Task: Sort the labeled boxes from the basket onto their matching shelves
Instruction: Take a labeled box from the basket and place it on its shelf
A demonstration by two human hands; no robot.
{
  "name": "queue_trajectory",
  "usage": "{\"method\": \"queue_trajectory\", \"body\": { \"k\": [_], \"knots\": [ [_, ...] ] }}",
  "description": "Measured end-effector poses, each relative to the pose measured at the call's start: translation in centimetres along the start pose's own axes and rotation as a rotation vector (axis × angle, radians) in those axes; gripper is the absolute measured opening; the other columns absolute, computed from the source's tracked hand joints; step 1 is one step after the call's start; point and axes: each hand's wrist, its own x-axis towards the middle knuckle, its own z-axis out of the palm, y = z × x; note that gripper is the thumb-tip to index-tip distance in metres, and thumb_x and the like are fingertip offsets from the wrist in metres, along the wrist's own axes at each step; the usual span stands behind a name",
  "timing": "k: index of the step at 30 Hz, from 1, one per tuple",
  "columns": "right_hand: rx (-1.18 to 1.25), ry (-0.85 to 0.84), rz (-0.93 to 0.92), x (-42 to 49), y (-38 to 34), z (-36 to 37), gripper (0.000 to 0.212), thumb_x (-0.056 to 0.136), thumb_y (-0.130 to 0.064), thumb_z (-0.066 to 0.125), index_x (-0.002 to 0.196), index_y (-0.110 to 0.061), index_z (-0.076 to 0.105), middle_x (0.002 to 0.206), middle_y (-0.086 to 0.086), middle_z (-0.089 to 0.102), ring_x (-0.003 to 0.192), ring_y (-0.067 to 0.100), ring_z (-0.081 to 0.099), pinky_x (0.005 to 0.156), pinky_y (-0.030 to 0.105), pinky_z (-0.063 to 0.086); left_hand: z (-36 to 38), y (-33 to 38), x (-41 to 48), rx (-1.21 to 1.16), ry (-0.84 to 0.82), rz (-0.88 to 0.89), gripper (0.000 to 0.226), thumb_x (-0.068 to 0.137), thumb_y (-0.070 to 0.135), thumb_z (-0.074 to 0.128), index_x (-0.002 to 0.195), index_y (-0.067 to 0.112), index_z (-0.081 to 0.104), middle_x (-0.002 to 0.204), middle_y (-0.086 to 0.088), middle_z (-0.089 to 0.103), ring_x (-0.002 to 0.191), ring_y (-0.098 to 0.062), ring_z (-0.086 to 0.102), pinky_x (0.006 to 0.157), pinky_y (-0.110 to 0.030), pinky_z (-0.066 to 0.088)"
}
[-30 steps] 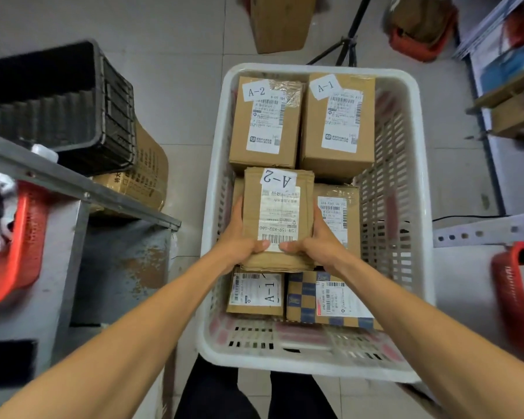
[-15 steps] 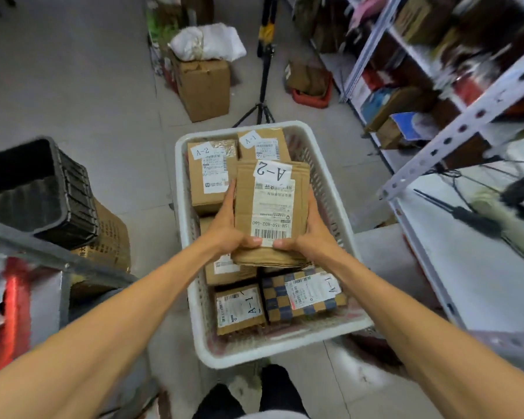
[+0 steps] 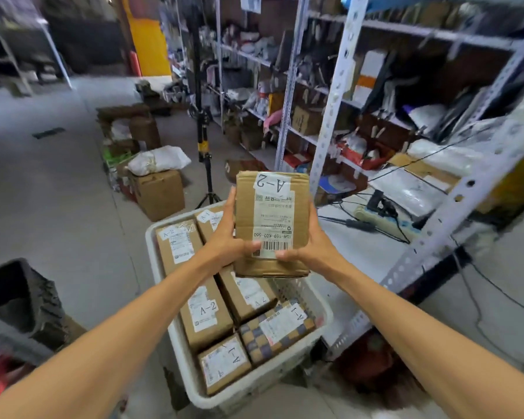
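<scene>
The left hand (image 3: 224, 246) and the right hand (image 3: 312, 249) each grip a side of the A-2 box (image 3: 273, 213), thumbs on its label, holding it above the far end of the basket (image 3: 266, 376). No shelf mark is legible on the rack (image 3: 330, 110), so find A-2 first. Let go only once the box sits flat.

I count one basket (image 3: 153, 252) at six o'clock with six labelled boxes (image 3: 206, 309) inside, one held box (image 3: 273, 222) at twelve, two hands, left hand (image 3: 224, 246) and right hand (image 3: 313, 249), and one tripod (image 3: 203, 146) at eleven.
</scene>
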Motion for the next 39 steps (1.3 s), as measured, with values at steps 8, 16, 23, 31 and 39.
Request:
{"method": "queue_trajectory", "body": {
  "k": [8, 16, 23, 31, 39],
  "knots": [
    [0.013, 0.047, -0.129, -10.1, -0.8, -3.5, 0.140, 0.057, -0.003, 0.090, 0.149, -0.036, -0.011, 0.132, -0.020, 0.045, 0.120, -0.013, 0.047, 0.094, 0.011, 0.043, 6.6, 3.6, -7.3, 0.042, -0.007, 0.087, 0.121, 0.075, -0.007, 0.073, 0.147, 0.051, -0.006, 0.140, 0.007, 0.040, 0.100, 0.012, 0.054, 0.068, -0.014, 0.054],
    [0.039, 0.160, -0.122, -21.1, 0.1, -6.4, 0.129, 0.057, -0.014, 0.085, 0.151, -0.025, -0.002, 0.143, -0.001, 0.043, 0.132, 0.008, 0.043, 0.111, 0.038, 0.036, 14.0, 4.1, -14.0, 0.020, -0.127, 0.126, 0.122, 0.074, -0.010, 0.073, 0.150, 0.042, -0.007, 0.137, 0.009, 0.047, 0.116, -0.002, 0.056, 0.092, -0.033, 0.053],
    [-0.090, 0.385, -0.036, -30.2, 2.6, -12.3, 0.128, 0.063, -0.024, 0.085, 0.151, -0.038, -0.007, 0.143, -0.015, 0.041, 0.132, 0.005, 0.041, 0.113, 0.042, 0.034, 23.8, 5.1, -14.8, 0.057, -0.304, 0.186, 0.117, 0.075, -0.005, 0.075, 0.149, 0.043, -0.002, 0.120, 0.026, 0.049, 0.101, 0.015, 0.058, 0.077, -0.012, 0.052],
    [-0.113, 0.851, 0.136, -40.9, 4.1, -22.2, 0.128, 0.070, -0.007, 0.083, 0.151, -0.038, -0.011, 0.133, -0.018, 0.049, 0.126, 0.006, 0.048, 0.111, 0.042, 0.037, 40.4, 9.4, -11.9, -0.080, -0.671, 0.253, 0.106, 0.076, 0.004, 0.076, 0.150, 0.042, 0.011, 0.128, 0.008, 0.056, 0.109, 0.000, 0.061, 0.082, -0.023, 0.056],
    [-0.332, 1.340, 0.326, -52.2, 1.8, -27.6, 0.116, 0.071, -0.017, 0.082, 0.150, -0.039, 0.000, 0.143, -0.005, 0.045, 0.129, 0.014, 0.047, 0.104, 0.042, 0.045, 56.5, 14.1, -14.1, -0.220, -1.166, 0.259, 0.103, 0.073, 0.011, 0.078, 0.142, 0.058, 0.018, 0.127, -0.004, 0.057, 0.111, -0.025, 0.063, 0.087, -0.045, 0.056]
  ]
}}
